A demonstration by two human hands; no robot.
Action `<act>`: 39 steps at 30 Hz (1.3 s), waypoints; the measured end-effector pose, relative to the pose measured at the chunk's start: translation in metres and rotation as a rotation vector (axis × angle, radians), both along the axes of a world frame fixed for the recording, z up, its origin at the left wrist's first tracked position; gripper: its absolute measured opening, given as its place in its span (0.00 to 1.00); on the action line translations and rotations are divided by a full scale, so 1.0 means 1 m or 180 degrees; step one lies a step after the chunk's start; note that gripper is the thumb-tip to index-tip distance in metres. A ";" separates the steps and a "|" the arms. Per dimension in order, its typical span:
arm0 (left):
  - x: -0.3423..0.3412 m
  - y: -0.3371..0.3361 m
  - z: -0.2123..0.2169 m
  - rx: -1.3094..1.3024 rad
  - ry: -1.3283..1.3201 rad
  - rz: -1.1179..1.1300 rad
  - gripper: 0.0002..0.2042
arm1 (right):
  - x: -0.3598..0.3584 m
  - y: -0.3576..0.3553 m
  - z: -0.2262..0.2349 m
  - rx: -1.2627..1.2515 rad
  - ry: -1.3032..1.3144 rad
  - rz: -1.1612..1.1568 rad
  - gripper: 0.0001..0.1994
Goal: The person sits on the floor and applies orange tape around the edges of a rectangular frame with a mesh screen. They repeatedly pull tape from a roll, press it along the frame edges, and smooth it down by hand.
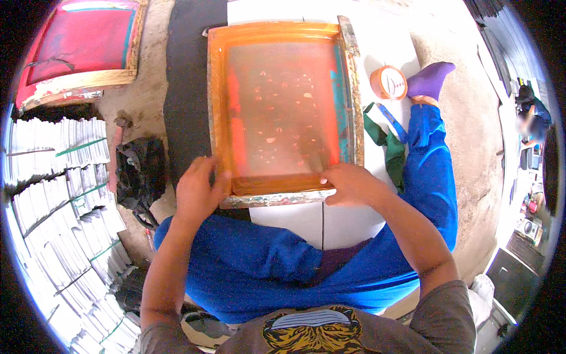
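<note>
Orange frame (219,112), hands (199,187) at near corners

Screen-printing workshop: stained mesh frames (274,106), tied stacks (76,192), probably paper, grimy floor (476,159).

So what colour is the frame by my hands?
The frame is mostly orange, in head view.

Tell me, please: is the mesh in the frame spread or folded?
Spread. The mesh reaches the inner edges of the frame all around where it can be seen, and no fold shows.
</note>
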State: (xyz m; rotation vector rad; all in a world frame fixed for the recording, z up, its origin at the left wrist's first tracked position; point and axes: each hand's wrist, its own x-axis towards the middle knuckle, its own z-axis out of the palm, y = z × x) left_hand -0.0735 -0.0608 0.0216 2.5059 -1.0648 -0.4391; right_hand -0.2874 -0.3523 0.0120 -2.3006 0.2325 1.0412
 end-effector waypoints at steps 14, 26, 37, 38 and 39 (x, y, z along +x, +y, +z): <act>0.013 -0.006 -0.020 0.0819 0.1081 0.0662 0.20 | 0.078 0.089 -0.004 0.0189 -0.0202 0.0230 0.19; 0.017 -0.012 -0.020 0.0972 0.1043 0.0506 0.19 | 0.103 0.160 -0.024 0.0057 -0.0738 0.0150 0.21; 0.017 -0.014 -0.018 0.1016 0.1035 0.0534 0.18 | 0.092 0.173 -0.027 0.0186 -0.1227 -0.0304 0.21; 0.017 -0.014 -0.018 0.1016 0.1029 0.0528 0.18 | 0.092 0.173 -0.028 0.0187 -0.1231 -0.0364 0.21; 0.017 -0.014 -0.018 0.1017 0.1024 0.0522 0.18 | 0.093 0.172 -0.027 0.0189 -0.1234 -0.0424 0.22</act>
